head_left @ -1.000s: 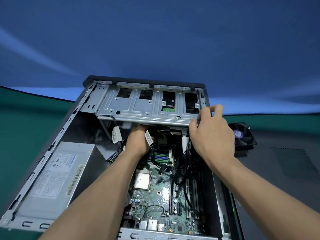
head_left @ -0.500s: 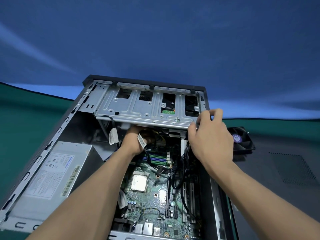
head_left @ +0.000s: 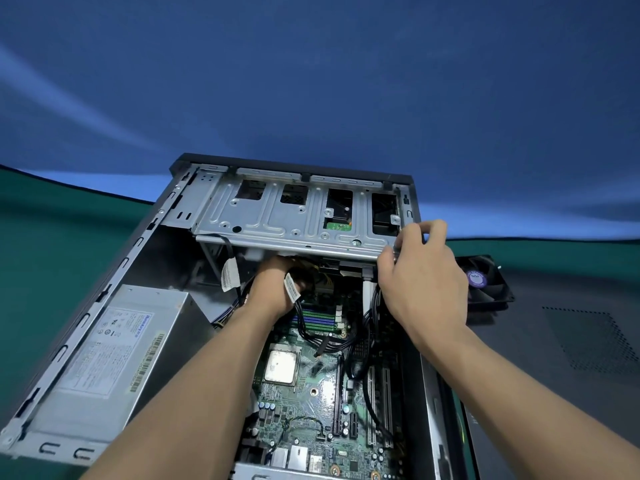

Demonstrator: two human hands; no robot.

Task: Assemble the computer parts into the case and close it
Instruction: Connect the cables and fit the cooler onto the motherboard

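Observation:
The open computer case [head_left: 104, 271] lies on its side with the green motherboard [head_left: 304, 403] inside. A grey metal drive cage [head_left: 277, 220] spans its far end. My left hand [head_left: 273, 289] reaches under the cage's front edge, curled around a bundle of black cables with a white tag [head_left: 292, 287]; its fingertips are hidden. My right hand [head_left: 419, 282] grips the cage's right front corner, thumb and fingers pinching the metal edge.
A grey power supply [head_left: 110, 358] fills the case's left side. The bare CPU [head_left: 280, 367] sits mid-board, with black cables [head_left: 367, 323] looping to its right. A loose black fan [head_left: 485, 282] and the dark side panel [head_left: 571, 358] lie on the table right of the case.
My left hand has pushed slightly further under the drive cage. My right hand keeps its grip on the cage corner. The view has shifted a little.

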